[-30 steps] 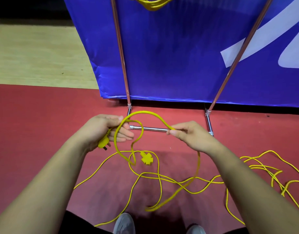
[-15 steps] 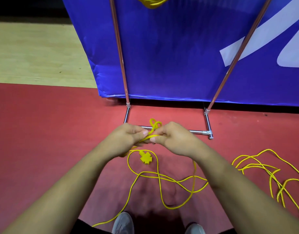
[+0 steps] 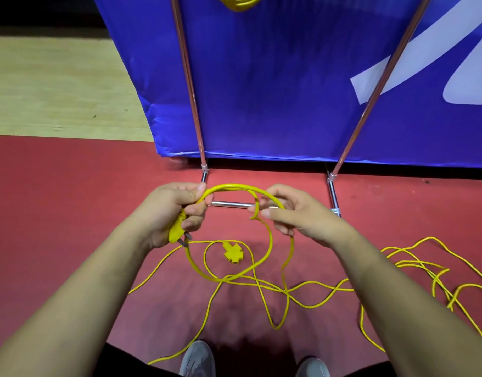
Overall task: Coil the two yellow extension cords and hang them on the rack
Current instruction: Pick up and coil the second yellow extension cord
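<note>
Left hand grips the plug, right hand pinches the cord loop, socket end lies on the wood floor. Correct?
No: head view shows the socket end on the red floor, not wood; the left hand grips the plug, the right hand pinches the cord loop.

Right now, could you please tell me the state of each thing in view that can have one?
left hand: grips the plug and one loop end.
right hand: pinches the loose cord.
plug: held, prongs pointing down.
loose cord: one loop formed, the rest sprawled on the floor.
socket end: lying on the floor, untouched.
second cord: coiled, up at the frame's top edge.
rack: standing.
</note>
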